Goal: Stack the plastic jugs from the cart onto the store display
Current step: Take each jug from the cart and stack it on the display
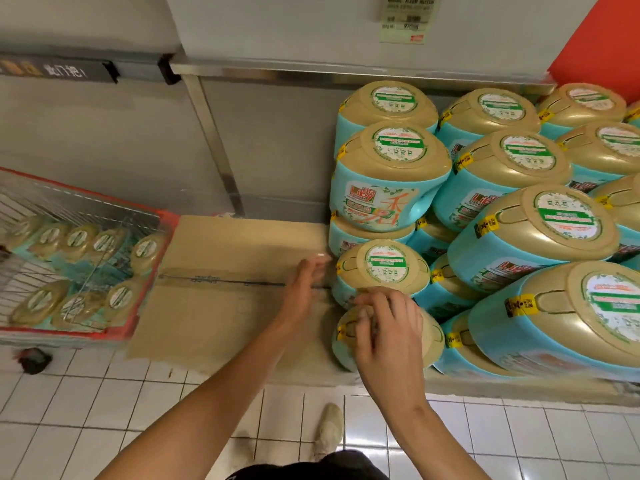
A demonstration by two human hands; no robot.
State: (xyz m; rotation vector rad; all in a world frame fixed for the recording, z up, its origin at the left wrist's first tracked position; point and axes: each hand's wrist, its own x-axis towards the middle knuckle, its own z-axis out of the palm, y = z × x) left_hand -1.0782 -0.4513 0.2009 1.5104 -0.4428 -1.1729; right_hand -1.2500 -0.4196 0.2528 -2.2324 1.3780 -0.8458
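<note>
Right hand (388, 327) is sitting on top of the front jug (433, 342), fingers curling down over its gold cap and gripping it. That jug is standing at the near left corner of the display stack (519, 216), on the low platform's edge. Left hand (305, 282) is reaching in over the cardboard sheet (225, 306), fingers lying straight and together, tips just beside the lower side of the second jug (382, 268); whether they are touching it is too blurred to tell. The second jug is sitting directly behind the front one, with more teal, gold-capped jugs piling higher behind and to the right. The red-rimmed wire cart (166, 218) is standing to the left, just beside the cardboard, carrying more jugs (79, 237) in rows. A light shoe (330, 427) is showing on the white tile floor (104, 393) below.
</note>
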